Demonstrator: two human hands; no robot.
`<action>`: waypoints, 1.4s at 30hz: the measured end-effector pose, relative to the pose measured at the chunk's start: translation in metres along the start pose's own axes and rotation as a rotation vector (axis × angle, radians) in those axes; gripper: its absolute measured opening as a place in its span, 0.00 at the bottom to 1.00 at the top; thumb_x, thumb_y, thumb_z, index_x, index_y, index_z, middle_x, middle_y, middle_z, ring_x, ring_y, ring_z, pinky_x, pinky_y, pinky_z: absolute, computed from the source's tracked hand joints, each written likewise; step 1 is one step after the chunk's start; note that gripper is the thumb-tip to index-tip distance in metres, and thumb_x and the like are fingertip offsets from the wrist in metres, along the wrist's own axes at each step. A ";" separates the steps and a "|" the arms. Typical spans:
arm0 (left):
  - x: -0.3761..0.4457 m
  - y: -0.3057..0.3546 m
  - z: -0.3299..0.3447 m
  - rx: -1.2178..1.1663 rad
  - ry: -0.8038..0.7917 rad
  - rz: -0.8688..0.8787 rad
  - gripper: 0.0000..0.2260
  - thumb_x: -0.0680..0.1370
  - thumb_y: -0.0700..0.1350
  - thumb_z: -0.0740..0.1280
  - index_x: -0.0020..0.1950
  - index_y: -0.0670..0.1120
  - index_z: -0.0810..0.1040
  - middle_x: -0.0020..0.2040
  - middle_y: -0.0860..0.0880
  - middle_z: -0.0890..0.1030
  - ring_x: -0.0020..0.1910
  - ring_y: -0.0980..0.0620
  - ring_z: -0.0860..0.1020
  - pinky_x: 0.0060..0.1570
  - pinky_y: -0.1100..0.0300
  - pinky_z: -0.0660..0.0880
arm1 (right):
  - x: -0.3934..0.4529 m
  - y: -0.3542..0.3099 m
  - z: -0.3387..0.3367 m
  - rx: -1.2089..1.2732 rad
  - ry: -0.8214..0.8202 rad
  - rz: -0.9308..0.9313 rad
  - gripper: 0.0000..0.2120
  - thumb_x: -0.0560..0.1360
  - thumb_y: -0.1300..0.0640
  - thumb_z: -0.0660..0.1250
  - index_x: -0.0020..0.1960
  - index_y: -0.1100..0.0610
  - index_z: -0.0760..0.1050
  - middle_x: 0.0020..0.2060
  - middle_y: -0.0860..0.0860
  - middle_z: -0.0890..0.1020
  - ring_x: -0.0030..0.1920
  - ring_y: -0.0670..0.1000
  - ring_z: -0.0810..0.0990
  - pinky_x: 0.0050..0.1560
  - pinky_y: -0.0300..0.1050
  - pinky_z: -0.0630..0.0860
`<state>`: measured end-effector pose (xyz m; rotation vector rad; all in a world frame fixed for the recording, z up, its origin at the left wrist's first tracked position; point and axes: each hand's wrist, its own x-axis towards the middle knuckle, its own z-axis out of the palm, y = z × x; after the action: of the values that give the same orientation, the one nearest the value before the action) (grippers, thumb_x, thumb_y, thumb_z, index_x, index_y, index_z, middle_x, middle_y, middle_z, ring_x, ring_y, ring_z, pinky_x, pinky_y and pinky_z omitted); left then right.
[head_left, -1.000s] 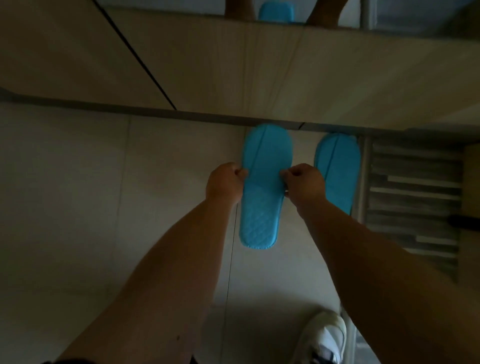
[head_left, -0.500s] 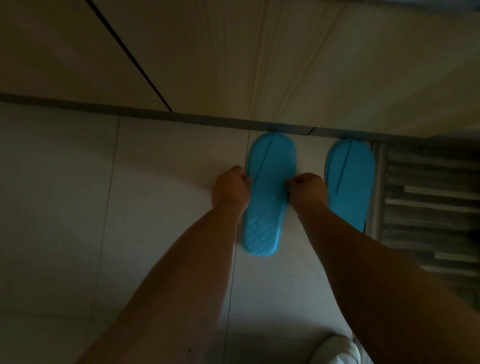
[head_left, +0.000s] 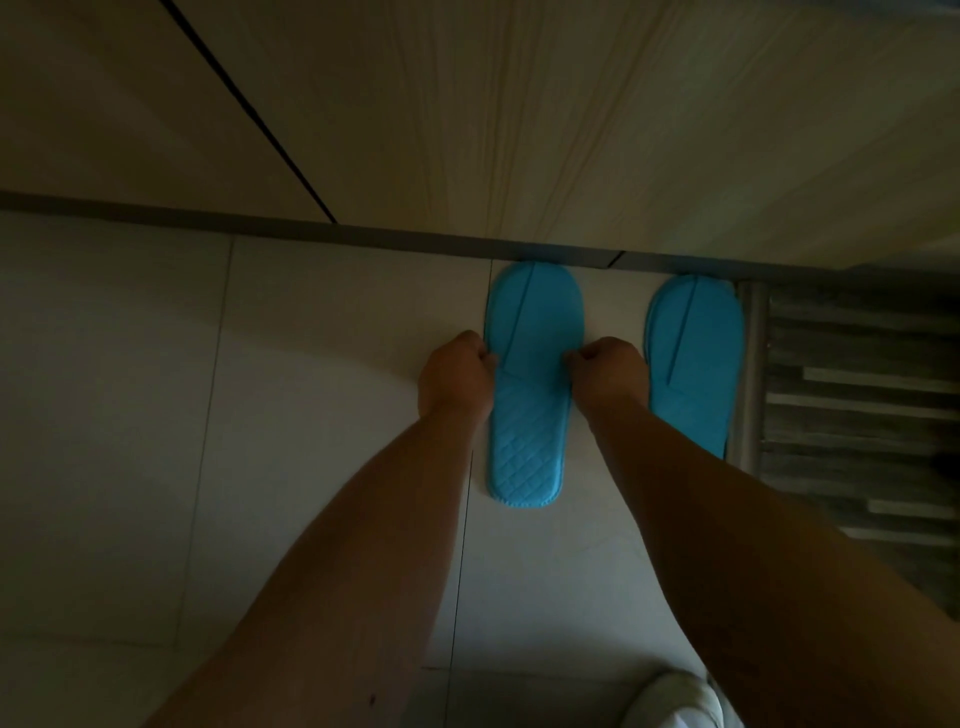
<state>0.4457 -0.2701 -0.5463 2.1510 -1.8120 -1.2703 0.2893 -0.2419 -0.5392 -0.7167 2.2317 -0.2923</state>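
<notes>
Two flat blue slippers lie on the pale tiled floor, toes toward the wooden wall. My left hand (head_left: 457, 376) pinches the left edge of the left slipper (head_left: 530, 410) at its middle. On the slipper's right edge, my right hand (head_left: 610, 371) pinches it at the same height. The quilted heel part points toward me. The second blue slipper (head_left: 693, 358) lies to the right, partly hidden behind my right forearm.
A light wooden panel wall (head_left: 519, 130) with a dark baseboard (head_left: 311, 228) runs across just beyond the slippers. A grey striped mat (head_left: 857, 415) lies at the right. My white shoe (head_left: 675, 701) shows at the bottom edge. Tiled floor (head_left: 156, 415) spreads to the left.
The slipper in my hands has come down toward the floor and closer to the baseboard. My view tilted down, so the mirror above the wall is out of frame.
</notes>
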 end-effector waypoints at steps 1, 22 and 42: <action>0.000 0.000 0.000 0.003 0.003 0.004 0.08 0.79 0.47 0.62 0.48 0.43 0.76 0.44 0.45 0.81 0.41 0.49 0.77 0.40 0.56 0.74 | 0.000 0.000 0.000 -0.004 0.001 0.001 0.10 0.74 0.53 0.67 0.48 0.60 0.78 0.45 0.57 0.82 0.43 0.55 0.78 0.40 0.42 0.67; -0.118 0.024 -0.084 0.448 -0.071 0.158 0.15 0.81 0.49 0.56 0.59 0.41 0.74 0.55 0.41 0.77 0.51 0.43 0.76 0.48 0.50 0.75 | -0.126 -0.019 -0.059 -0.417 0.032 -0.259 0.17 0.77 0.52 0.60 0.60 0.61 0.74 0.56 0.58 0.76 0.55 0.59 0.75 0.49 0.51 0.72; -0.291 0.201 -0.292 0.927 -0.034 0.787 0.30 0.79 0.56 0.53 0.76 0.42 0.53 0.78 0.41 0.57 0.77 0.42 0.54 0.74 0.44 0.49 | -0.364 -0.081 -0.262 -0.572 0.255 -0.305 0.33 0.79 0.38 0.51 0.77 0.56 0.54 0.77 0.57 0.56 0.78 0.58 0.49 0.73 0.56 0.38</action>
<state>0.4709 -0.2173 -0.0914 1.2439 -3.1714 -0.2856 0.3328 -0.1012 -0.1085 -1.3967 2.4650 0.1307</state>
